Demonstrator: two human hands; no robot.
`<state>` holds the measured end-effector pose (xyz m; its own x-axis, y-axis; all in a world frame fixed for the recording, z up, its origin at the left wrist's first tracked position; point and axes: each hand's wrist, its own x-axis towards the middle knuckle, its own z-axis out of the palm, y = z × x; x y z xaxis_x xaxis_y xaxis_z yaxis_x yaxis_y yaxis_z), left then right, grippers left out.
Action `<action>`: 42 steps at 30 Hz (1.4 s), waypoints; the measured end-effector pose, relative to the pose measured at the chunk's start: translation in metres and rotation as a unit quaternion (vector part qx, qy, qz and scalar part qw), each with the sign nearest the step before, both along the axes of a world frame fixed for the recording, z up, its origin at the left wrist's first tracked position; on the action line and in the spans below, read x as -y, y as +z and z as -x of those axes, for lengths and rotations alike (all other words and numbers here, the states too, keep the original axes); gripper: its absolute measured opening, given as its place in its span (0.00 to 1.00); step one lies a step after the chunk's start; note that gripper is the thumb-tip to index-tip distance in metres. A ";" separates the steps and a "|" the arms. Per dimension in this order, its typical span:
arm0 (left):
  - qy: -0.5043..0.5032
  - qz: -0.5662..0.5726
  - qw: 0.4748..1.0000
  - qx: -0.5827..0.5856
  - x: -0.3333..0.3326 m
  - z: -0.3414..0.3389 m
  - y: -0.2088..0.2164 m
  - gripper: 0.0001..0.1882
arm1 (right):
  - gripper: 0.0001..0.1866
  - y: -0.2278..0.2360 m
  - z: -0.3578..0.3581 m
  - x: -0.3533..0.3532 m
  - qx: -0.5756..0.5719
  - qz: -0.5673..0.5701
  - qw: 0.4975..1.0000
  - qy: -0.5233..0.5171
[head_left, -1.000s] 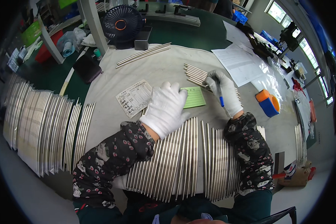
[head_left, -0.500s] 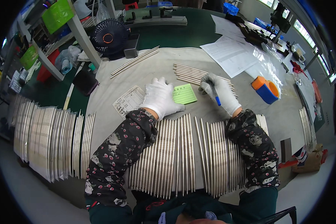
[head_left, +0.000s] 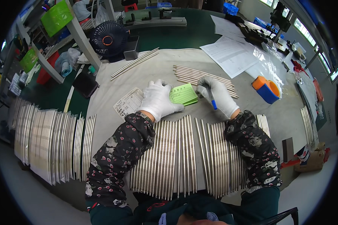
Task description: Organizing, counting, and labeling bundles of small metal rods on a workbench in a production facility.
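My left hand (head_left: 158, 100), in a white glove, rests on the cloth, open, with its thumb stretched out to the right. Its palm lies between a printed white form (head_left: 128, 102) and a pad of green slips (head_left: 183, 94), covering an edge of each. In my right hand (head_left: 218, 96), also gloved, a blue-capped pen (head_left: 213, 102) is gripped, its blue end pointing down toward me. The fingertips of that hand are close to the right edge of the green slips. Rows of metal rods (head_left: 160, 157) lie under and between my forearms, and more rods (head_left: 199, 75) lie beyond my right hand.
Bagged rods (head_left: 49, 142) lie at the left edge. A few rods (head_left: 134, 63) lie at the far left, near a dark fan (head_left: 108, 39) and a black box (head_left: 85, 84). Orange and blue tape rolls (head_left: 267, 90) stand at the right, with paper sheets (head_left: 231, 56) behind.
My right hand with the pen has moved slightly left, nearer the green slips. The top green slip now sits askew over the one below. My left hand stays nearly in place.
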<state>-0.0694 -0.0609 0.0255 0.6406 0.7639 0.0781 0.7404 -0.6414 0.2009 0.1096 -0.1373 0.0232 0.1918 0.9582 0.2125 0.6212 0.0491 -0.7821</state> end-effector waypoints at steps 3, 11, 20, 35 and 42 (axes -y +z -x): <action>0.010 0.005 1.000 0.011 -0.001 0.000 -0.001 0.35 | 0.06 -0.002 0.002 -0.003 -0.051 0.009 0.999 0.003; -0.031 -0.021 0.978 0.205 -0.008 0.003 -0.018 0.14 | 0.16 0.001 0.030 -0.008 -0.213 -0.048 0.973 0.076; 0.045 0.227 0.831 0.506 0.013 0.044 -0.006 0.08 | 0.29 -0.005 0.041 -0.020 0.335 -0.070 0.933 0.113; 0.044 0.274 0.722 0.633 0.037 0.085 0.022 0.07 | 0.24 0.035 0.048 -0.032 0.116 0.127 0.976 0.135; 0.051 0.330 0.739 0.585 0.043 0.091 0.013 0.09 | 0.14 0.051 0.070 -0.038 -0.139 0.074 0.967 0.200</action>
